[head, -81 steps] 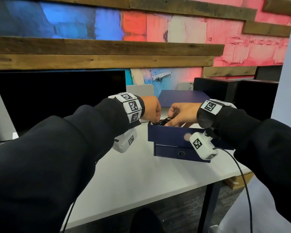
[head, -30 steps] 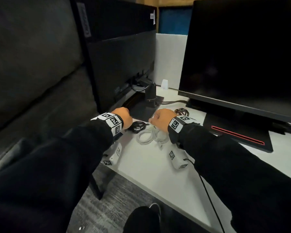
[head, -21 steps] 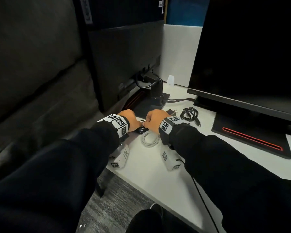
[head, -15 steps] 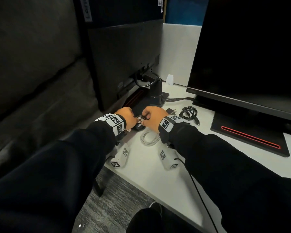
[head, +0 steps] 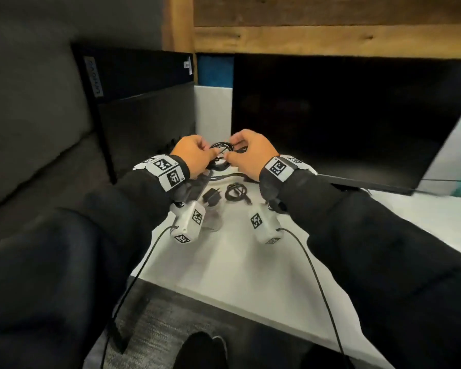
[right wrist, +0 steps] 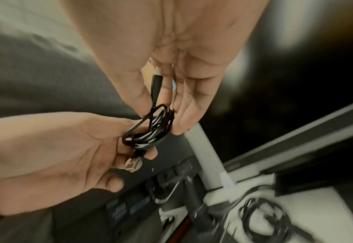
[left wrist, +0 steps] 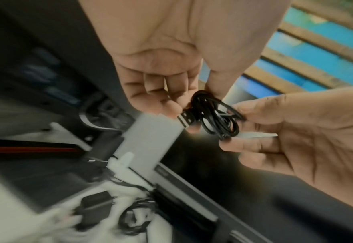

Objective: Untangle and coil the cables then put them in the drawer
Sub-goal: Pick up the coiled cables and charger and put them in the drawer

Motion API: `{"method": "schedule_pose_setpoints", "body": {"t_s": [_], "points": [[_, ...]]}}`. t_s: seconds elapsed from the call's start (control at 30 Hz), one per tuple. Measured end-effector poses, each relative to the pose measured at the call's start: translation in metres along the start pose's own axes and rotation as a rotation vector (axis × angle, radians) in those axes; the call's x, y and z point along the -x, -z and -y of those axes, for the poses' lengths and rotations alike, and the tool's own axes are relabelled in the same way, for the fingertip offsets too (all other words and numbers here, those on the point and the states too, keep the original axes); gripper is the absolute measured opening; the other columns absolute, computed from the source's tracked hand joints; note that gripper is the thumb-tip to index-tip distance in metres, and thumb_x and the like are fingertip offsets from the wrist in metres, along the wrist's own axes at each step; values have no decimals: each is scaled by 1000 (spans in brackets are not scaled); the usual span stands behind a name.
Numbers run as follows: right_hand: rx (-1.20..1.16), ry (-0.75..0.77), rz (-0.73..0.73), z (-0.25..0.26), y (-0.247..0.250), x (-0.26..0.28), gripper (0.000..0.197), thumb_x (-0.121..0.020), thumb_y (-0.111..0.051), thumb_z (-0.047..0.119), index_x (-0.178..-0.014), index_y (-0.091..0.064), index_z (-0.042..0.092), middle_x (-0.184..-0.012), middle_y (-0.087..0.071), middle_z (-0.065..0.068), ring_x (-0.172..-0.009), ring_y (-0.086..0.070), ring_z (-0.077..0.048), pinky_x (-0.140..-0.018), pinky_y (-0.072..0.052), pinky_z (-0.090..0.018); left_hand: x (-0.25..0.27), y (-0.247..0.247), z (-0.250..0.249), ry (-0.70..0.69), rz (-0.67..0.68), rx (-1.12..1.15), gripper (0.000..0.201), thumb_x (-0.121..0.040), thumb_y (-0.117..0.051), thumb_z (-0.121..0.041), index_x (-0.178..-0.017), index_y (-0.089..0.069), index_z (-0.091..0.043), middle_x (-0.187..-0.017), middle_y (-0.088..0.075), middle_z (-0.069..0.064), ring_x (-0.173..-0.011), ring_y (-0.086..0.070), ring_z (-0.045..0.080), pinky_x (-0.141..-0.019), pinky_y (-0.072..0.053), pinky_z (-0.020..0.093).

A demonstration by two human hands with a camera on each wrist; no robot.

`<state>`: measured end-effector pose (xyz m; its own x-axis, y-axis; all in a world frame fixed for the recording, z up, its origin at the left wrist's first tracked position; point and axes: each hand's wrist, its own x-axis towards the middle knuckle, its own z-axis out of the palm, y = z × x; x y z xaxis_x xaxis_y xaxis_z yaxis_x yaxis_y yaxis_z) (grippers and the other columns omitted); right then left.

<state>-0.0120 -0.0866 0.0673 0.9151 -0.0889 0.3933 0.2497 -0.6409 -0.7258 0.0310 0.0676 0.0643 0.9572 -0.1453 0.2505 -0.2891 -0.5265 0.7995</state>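
The black cable is a small tangled bundle held up in the air between my two hands, above the white desk and in front of the monitor. From the head camera I see only knuckles and a few dark loops. My left wrist camera adds what that hides: a flat USB plug sticks out by the left hand, whose curled fingers and thumb pinch the bundle's top. My right wrist camera shows the other, slimmer connector lying along the right hand, whose fingers are only loosely bent, tips closing on the loops. Only the head view shows clearly a second coiled cable and a black charger lying on the desk below my wrists.
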Motion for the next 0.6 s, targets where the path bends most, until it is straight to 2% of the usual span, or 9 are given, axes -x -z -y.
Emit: {"method": "schedule_pose_setpoints", "body": {"t_s": [0.07, 0.17, 0.23, 0.3, 0.43, 0.5, 0.6], "points": [[38, -6, -79, 5, 51, 17, 28, -85, -75, 19, -110, -62, 17, -103, -67, -3, -84, -68, -18, -75, -60, -33, 11, -16, -47, -83, 38, 12, 20, -93, -67, -31, -87, -59, -14, -80, -66, 9, -81, -71, 35, -45, -44, 23], [136, -25, -197, 8, 131, 50, 31, -85, -75, 20, -112, -62, 16, -105, -67, -3, -87, -69, -22, -80, -60, -41, 31, -51, -118, -178, 109, 70, 13, -94, -63, -29, -85, -59, -21, -82, -66, 7, -85, -72, 31, -46, -47, 26], [216, -49, -269, 10, 184, 76, 31, -85, -75, 21, -113, -63, 16, -107, -66, -2, -89, -68, -20, -81, -60, -40, 49, -76, -165, -230, 174, 119, 6, -94, -60, -24, -90, -62, -20, -79, -65, 6, -81, -72, 28, -48, -50, 28], [283, -89, -345, 10, 237, 105, 29, -85, -75, 21, -111, -63, 17, -106, -66, -1, -89, -68, -20, -82, -60, -40, 70, -104, -212, -290, 253, 155, 11, -94, -58, -22, -100, -64, -15, -77, -63, 7, -78, -69, 24, -51, -53, 28], [340, -193, -444, 9, 317, 159, 24, -84, -75, 20, -105, -62, 17, -103, -69, -5, -90, -71, -24, -84, -59, -42, 107, -149, -286, -401, 370, 179, 15, -95, -57, -22, -105, -64, -15, -86, -68, 11, -79, -70, 22, -54, -55, 31], [319, -249, -477, 10, 350, 187, 23, -85, -72, 15, -106, -62, 12, -100, -71, -10, -83, -72, -26, -78, -61, -42, 127, -171, -317, -439, 412, 178, 11, -95, -58, -23, -103, -64, -17, -83, -67, 8, -75, -68, 19, -58, -57, 33], [249, -335, -508, 5, 391, 219, 15, -86, -69, 6, -92, -55, 11, -83, -65, -11, -63, -66, -22, -68, -58, -37, 152, -201, -354, -513, 467, 153, 2, -95, -58, -21, -96, -60, -20, -73, -62, 4, -61, -61, 15, -55, -54, 31]]}}
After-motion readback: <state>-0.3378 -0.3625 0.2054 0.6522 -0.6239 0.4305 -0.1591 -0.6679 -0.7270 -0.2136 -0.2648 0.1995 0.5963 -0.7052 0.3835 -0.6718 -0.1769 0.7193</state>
